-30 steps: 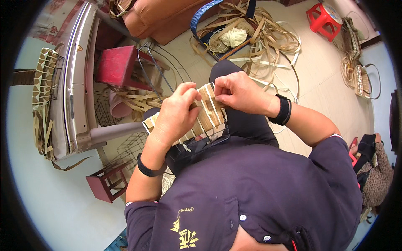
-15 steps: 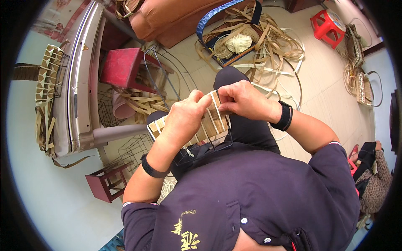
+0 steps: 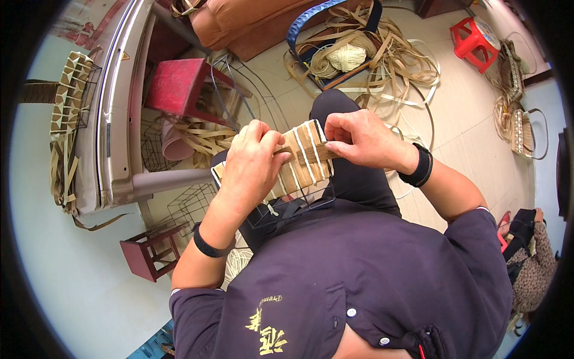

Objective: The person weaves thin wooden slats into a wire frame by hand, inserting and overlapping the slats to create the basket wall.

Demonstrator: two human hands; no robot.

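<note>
On my lap rests a black wire-frame basket (image 3: 292, 208), one side covered by tan flat strips (image 3: 302, 173) and crossed by white cords (image 3: 306, 157). A darker brown flat strip (image 3: 308, 154) lies across the cords between my two hands. My right hand (image 3: 366, 142) pinches the strip's end between thumb and fingers at the panel's right edge. My left hand (image 3: 246, 167) is closed over the panel's left part, its thumb and index finger pinching the same strip. The left hand hides part of the panel.
Ahead on the floor, a blue-handled basket (image 3: 296, 30) holds a cord ball (image 3: 348, 57) beside loose strips (image 3: 397, 66). Red stools (image 3: 179, 87) (image 3: 475, 42) stand left and far right. A wire frame (image 3: 191, 206) and small dark-red stool (image 3: 143, 257) sit left. Another person (image 3: 532, 269) is at right.
My hands have moved apart: the right hand shifted right to the panel's edge, the left slightly left. The brown strip across the cords now shows between them.
</note>
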